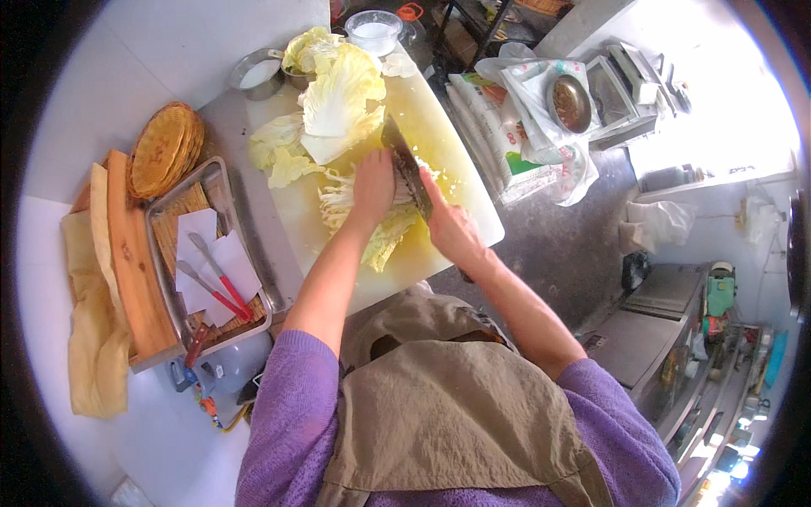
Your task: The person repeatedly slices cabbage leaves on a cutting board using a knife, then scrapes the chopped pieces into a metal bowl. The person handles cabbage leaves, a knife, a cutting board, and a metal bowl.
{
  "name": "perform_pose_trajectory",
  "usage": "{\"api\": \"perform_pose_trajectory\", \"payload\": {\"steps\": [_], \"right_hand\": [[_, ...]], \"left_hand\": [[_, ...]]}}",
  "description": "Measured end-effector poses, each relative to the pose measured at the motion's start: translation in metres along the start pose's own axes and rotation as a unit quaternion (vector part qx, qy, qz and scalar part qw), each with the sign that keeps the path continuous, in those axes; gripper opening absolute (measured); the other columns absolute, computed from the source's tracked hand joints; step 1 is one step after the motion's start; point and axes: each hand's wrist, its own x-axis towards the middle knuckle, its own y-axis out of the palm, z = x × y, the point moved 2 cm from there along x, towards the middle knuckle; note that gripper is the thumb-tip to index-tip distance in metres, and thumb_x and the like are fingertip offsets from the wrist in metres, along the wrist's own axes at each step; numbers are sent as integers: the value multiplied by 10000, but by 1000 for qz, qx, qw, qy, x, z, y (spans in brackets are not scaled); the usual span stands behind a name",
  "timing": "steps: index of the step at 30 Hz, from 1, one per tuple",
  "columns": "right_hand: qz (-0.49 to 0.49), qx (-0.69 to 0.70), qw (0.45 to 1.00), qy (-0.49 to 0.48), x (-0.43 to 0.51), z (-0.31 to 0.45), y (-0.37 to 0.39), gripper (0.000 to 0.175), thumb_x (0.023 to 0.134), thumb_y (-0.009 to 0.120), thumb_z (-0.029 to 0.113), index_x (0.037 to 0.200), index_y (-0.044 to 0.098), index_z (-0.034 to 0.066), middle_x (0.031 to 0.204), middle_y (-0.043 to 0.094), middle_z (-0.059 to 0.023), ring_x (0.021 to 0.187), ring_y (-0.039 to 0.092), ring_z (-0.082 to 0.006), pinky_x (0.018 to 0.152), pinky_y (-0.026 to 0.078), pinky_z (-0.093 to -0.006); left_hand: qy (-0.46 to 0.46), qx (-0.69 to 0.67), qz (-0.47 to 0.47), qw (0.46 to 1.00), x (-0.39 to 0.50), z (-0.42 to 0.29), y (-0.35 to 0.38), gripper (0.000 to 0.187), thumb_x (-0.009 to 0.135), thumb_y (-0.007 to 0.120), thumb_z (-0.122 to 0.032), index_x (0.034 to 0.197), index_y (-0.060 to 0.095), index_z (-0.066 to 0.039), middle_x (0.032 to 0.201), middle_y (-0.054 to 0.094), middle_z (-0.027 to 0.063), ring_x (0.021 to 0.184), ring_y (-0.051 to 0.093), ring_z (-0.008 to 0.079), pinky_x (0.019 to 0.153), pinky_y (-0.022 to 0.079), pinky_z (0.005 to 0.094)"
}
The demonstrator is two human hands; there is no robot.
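In my right hand [455, 233] is a kitchen knife with a broad dark blade [410, 172], its index finger stretched along the blade. My left hand [375, 184] presses down on a pile of sliced napa cabbage [339, 201], its fingertips close beside the blade. Small chopped white bits lie just past the knife. Beneath everything is a large white cutting board [478, 218] with yellowish stains. Whole cabbage leaves [345, 95] are heaped at its far end, and loose leaves [279, 149] lie on its left side. The knife's edge is hidden in the cabbage.
At left, a metal tray [223, 174] holds papers and red-handled utensils [218, 291], beside stacked wicker baskets [166, 152]. A metal bowl [258, 75] and a clear tub [374, 33] hold white contents. Right of the board, sacks [488, 127] support a metal bowl of brown food [569, 104].
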Motion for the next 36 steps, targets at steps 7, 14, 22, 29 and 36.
{"api": "perform_pose_trajectory", "payload": {"steps": [7, 14, 22, 29, 36], "right_hand": [[42, -5, 999, 6, -19, -9, -22, 834, 897, 482, 20, 1625, 150, 252, 779, 668, -305, 778, 674, -494, 737, 502, -572], [-6, 37, 999, 4, 1, -18, 18, 832, 894, 476, 19, 1625, 148, 247, 772, 665, -314, 749, 667, -497, 730, 499, -578], [2, 12, 999, -34, -23, -7, -28, 825, 894, 483, 14, 1624, 166, 234, 766, 665, -310, 766, 674, -501, 737, 510, -572], [40, -39, 998, -26, -15, -6, -13, 825, 898, 485, 18, 1624, 164, 244, 771, 666, -301, 763, 674, -496, 743, 511, -573], [-3, 28, 999, -29, -4, -9, 12, 843, 894, 506, 24, 1624, 159, 262, 797, 671, -303, 771, 669, -497, 738, 501, -582]], "left_hand": [[20, 8, 0, 1000, -4, 4, 1, 160, 925, 520, -66, 1060, 568, 6, 1008, 593, 220, 993, 594, 401, 849, 491, 492], [-74, 62, 152, 984, 16, 23, 10, 167, 954, 538, -128, 996, 641, -4, 961, 639, 205, 980, 597, 398, 851, 478, 509], [-12, -19, -36, 999, -17, 27, -6, 126, 946, 571, -132, 982, 603, -16, 947, 627, 218, 950, 594, 418, 838, 473, 525], [0, -2, -12, 1000, -8, 10, -5, 151, 945, 553, -100, 1063, 569, -8, 1042, 612, 216, 979, 597, 413, 847, 479, 519], [-65, 13, 23, 998, -10, 7, -11, 160, 935, 525, -83, 1067, 564, -1, 1051, 600, 227, 992, 588, 413, 839, 480, 514]]}}
